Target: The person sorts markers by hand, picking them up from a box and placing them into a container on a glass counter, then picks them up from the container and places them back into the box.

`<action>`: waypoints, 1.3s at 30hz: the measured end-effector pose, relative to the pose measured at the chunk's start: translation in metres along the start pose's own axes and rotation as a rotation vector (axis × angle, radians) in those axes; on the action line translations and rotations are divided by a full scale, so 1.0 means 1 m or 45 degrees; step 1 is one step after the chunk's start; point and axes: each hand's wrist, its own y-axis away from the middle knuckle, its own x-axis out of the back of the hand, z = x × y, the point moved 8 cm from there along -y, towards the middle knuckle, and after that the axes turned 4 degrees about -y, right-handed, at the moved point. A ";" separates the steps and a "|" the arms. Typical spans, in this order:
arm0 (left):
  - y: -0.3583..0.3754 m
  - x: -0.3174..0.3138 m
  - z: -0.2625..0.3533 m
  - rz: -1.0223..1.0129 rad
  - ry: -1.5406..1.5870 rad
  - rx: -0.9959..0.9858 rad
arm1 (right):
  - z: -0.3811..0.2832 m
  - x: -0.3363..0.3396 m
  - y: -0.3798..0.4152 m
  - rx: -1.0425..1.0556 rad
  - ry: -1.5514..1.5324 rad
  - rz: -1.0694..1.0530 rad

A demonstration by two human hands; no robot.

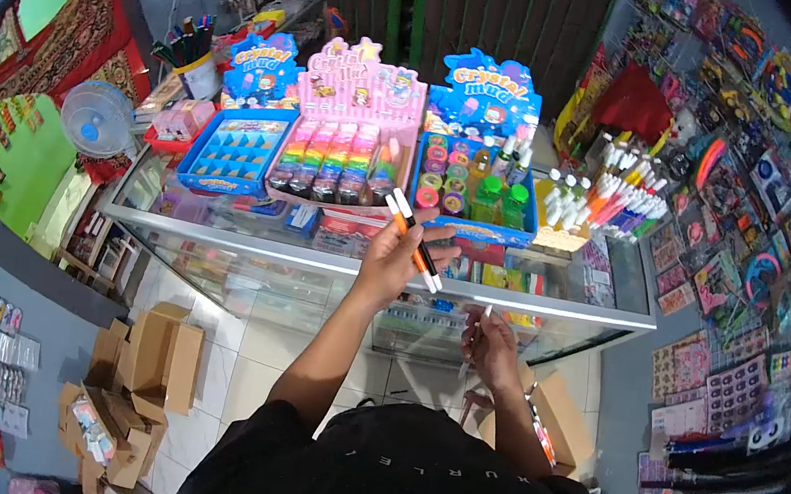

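Observation:
In front of the glass counter's near edge, my left hand (385,264) is closed around markers, an orange marker (403,241) and a black marker (426,259) with white ends. They lie slanted across the fingers. Lower and to the right, my right hand (493,351) is closed on a slim white marker (487,312); only its ends show past the fingers. Beyond the left hand stand a pink display box (402,115) of rainbow-coloured tubes and a blue display box (523,231) of small jars and bottles. Many markers (624,191) stand upright at the counter's right end.
The metal-edged glass counter (315,255) spans the middle. Another blue box (190,169) and a fan (95,118) are on the left. Cardboard boxes (163,357) lie on the floor at left, another box (567,416) at right. Packaged goods (734,387) cover the right wall.

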 end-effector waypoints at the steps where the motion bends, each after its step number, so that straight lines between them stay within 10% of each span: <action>1: -0.001 -0.007 -0.005 -0.040 0.004 -0.001 | -0.006 0.007 0.002 -0.003 -0.007 -0.010; 12: 0.015 -0.046 -0.097 -0.097 0.187 0.293 | -0.139 0.063 -0.001 0.476 -0.305 0.044; 30: 0.079 -0.013 -0.195 0.123 -0.023 0.568 | -0.102 0.164 0.030 0.329 -0.528 0.113; 39: 0.083 -0.026 -0.195 0.180 -0.045 0.524 | -0.133 0.187 0.017 0.464 0.017 0.302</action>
